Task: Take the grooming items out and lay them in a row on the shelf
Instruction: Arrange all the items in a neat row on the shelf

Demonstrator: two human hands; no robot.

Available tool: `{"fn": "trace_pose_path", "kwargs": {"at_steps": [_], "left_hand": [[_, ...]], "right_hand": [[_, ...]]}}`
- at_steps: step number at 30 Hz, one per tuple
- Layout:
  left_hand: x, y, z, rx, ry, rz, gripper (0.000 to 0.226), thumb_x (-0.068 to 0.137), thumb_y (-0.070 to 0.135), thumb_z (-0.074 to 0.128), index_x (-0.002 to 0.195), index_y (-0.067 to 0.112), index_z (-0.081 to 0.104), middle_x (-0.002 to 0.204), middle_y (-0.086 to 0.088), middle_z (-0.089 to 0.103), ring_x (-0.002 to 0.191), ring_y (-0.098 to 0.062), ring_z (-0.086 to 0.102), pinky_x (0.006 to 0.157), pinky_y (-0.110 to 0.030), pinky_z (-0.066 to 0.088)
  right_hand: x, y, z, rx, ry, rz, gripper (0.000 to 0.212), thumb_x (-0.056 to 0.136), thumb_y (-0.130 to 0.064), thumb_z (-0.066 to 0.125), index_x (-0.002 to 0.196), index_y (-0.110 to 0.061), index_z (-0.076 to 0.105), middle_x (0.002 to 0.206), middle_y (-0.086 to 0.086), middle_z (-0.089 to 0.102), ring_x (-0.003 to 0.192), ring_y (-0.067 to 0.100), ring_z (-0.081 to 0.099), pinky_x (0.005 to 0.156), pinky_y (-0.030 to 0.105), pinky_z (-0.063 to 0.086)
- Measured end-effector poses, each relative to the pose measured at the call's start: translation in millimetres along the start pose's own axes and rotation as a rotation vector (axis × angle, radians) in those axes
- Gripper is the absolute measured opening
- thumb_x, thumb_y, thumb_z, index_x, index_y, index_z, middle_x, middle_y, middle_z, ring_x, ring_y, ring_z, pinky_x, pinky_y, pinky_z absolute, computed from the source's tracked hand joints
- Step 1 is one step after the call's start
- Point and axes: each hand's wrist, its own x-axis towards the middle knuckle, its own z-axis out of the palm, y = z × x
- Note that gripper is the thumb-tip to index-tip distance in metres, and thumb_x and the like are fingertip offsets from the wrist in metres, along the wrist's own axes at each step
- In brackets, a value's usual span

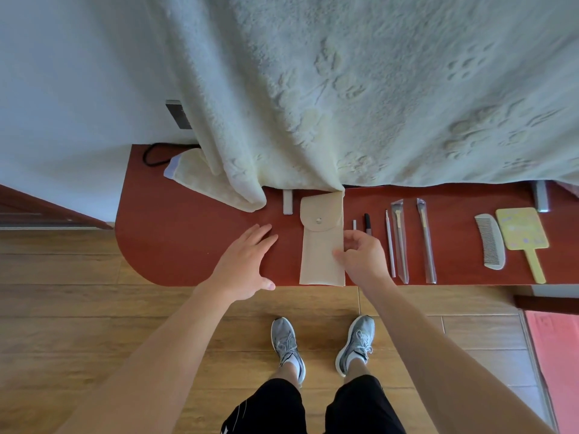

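Observation:
A beige cloth pouch (319,242) with a snapped flap lies flat on the red-brown shelf (188,239). My right hand (363,258) pinches the pouch's right edge. My left hand (247,264) hovers open over the shelf, left of the pouch. To the right of the pouch, laid in a row, are a short grey stick (354,224), a dark pencil (367,223), a thin metal tool (390,245), two wrapped brushes (401,242) (426,242), a grey comb (490,242) and a yellow hand mirror (523,233).
A cream towel (344,89) hangs down over the back of the shelf, its folds touching the pouch's top. A black cord (153,155) lies at the shelf's far left. Metal brackets (288,202) (542,198) stand at the back. Wooden floor and my shoes lie below.

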Motion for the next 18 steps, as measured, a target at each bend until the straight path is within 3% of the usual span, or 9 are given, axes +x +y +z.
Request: {"fn": "trace_pose_path", "kwargs": {"at_steps": [3,7,11,15,18], "left_hand": [[1.9,2.9,-0.1,0.014,0.002,-0.014,0.108,0.07,0.046,0.084,0.156,0.023,0.023,0.166,0.008,0.008,0.153,-0.015,0.003,0.121,-0.039,0.02],[3.4,6.3,-0.9,0.023,0.001,-0.036,0.109,0.068,0.045,0.086,0.156,0.022,0.025,0.165,0.008,0.011,0.152,-0.016,0.005,0.12,-0.039,0.023],[4.0,8.0,-0.8,0.006,0.006,-0.05,0.11,0.066,0.042,0.088,0.155,0.021,0.026,0.164,0.007,0.012,0.152,-0.016,0.006,0.121,-0.04,0.025],[4.0,8.3,-0.1,-0.011,0.012,-0.062,0.11,0.065,0.04,0.089,0.155,0.022,0.028,0.164,0.009,0.013,0.152,-0.015,0.006,0.119,-0.039,0.026],[3.3,8.1,-0.2,-0.032,0.017,-0.07,0.11,0.065,0.039,0.089,0.155,0.023,0.028,0.164,0.01,0.013,0.152,-0.014,0.006,0.118,-0.039,0.027]], "right_hand": [[2.5,3.3,2.3,-0.046,0.004,-0.022,0.029,0.087,-0.008,0.065,0.114,-0.02,0.067,0.105,-0.003,0.071,0.096,0.016,0.066,0.081,0.034,0.058],[3.7,4.4,3.4,-0.127,0.038,-0.078,0.028,0.086,-0.009,0.063,0.108,-0.024,0.069,0.087,-0.01,0.072,0.081,0.009,0.067,0.063,0.02,0.054],[2.9,4.5,6.4,-0.306,0.077,-0.122,0.025,0.086,-0.01,0.058,0.105,-0.023,0.066,0.076,-0.009,0.068,0.066,0.009,0.063,0.055,0.021,0.054],[3.9,2.9,8.7,-0.429,0.092,-0.153,0.027,0.082,-0.005,0.055,0.104,-0.018,0.065,0.077,-0.008,0.064,0.066,0.01,0.061,0.06,0.028,0.058],[4.1,-0.2,8.6,-0.47,0.081,-0.19,0.049,0.082,-0.001,0.053,0.126,-0.022,0.059,0.076,-0.007,0.063,0.061,0.011,0.06,0.061,0.031,0.059]]}}
